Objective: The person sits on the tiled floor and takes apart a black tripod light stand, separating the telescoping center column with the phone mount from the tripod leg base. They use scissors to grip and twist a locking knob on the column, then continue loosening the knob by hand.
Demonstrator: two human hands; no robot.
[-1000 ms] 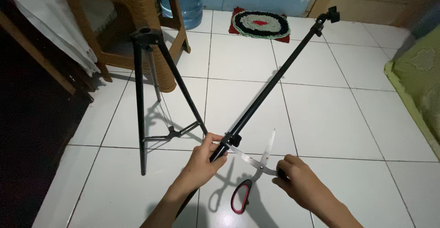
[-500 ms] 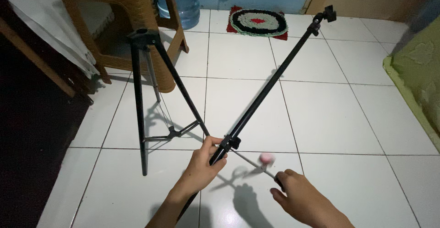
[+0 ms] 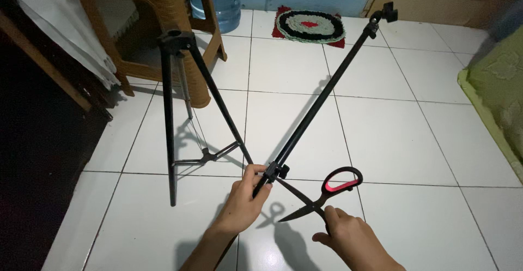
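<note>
Left hand (image 3: 242, 203) grips the stiff, light-looking pole (image 3: 321, 99) at its clamp; right hand (image 3: 348, 235) holds open scissors (image 3: 321, 194) just beside it.

The pole (image 3: 321, 99) and tripod (image 3: 180, 102) are showing black; the scissors (image 3: 327, 192) are showing black handles lined red; the far rug (image 3: 309, 25) is showing green-and-black rings, red-centred, on the white-tiled floor (image 3: 392, 140).

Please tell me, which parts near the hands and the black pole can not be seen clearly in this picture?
- Head view: the scissors second handle loop, hidden by the right hand.
- The pole lower end, hidden behind the left hand and forearm.
- Whether the blade tips touch the pole: too dark.
</note>
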